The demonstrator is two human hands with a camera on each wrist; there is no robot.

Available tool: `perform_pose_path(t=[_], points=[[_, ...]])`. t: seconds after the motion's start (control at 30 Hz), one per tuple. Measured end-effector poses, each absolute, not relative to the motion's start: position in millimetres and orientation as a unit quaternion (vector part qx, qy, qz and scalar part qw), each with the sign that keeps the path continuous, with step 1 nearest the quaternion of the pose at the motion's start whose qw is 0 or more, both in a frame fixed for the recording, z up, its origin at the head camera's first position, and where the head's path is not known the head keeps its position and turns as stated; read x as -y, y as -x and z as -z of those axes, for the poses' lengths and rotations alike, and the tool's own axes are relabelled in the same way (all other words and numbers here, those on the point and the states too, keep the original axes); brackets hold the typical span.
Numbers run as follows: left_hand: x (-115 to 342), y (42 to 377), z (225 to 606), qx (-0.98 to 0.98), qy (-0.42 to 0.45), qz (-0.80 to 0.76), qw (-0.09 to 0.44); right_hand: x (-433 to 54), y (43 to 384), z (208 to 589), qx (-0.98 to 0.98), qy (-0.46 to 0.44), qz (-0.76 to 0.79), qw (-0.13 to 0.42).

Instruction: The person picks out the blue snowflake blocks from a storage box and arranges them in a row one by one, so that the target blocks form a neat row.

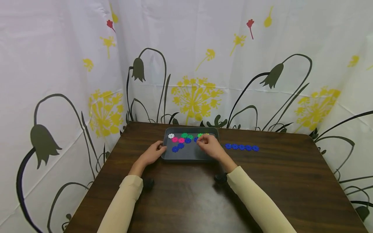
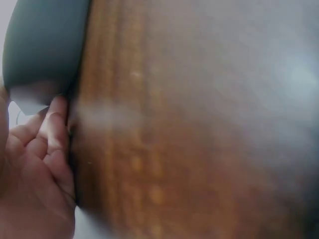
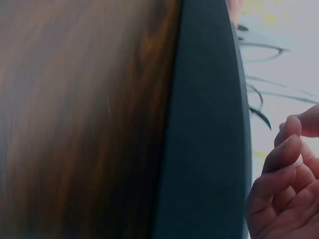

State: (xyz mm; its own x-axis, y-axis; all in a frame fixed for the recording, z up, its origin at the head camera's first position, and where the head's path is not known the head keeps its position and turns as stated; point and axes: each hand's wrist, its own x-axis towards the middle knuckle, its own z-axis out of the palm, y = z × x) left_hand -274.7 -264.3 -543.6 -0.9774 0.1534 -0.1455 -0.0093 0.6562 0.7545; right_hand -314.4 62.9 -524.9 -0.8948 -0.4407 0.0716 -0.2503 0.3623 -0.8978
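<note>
Dark grey, the tray (image 1: 189, 155) lies on the far part of your brown desk (image 1: 180, 197), its long side towards you. Your left hand (image 1: 152, 153) grips its left wall, thumb at the rim and the other fingers outside; the left wrist view shows them against the tray's outer side. Your right hand (image 1: 210, 146) is over the right part of the tray, fingers curled, thumb and index tips together just beside a blue disc (image 1: 196, 139); you cannot tell whether they pinch anything.

Inside the tray, a white disc (image 1: 171, 136) sits at the far left, with two pink discs (image 1: 178, 140) just nearer and two green discs (image 1: 187, 136) to their right. Three more blue discs (image 1: 180, 146) run from near left towards the middle. A light green disc (image 1: 200, 135) and a partly hidden yellow disc (image 1: 207, 134) lie beyond your right hand. To the right of the tray, five blue discs form a row (image 1: 241, 147) on the desk. Behind the desk's far edge hangs a white curtain (image 1: 186, 38) with printed flowers.
</note>
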Motion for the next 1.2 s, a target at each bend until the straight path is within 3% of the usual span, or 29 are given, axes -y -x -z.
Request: perform_pose_path(t=[0.53, 1.2], points=[[263, 276, 545, -0.901, -0.039, -0.416, 0.115, 16, 292, 536, -0.922, 0.157, 0.350, 0.055], [266, 276, 543, -0.906, -0.039, -0.407, 0.111, 34, 299, 545, -0.945, 0.161, 0.273, 0.087]])
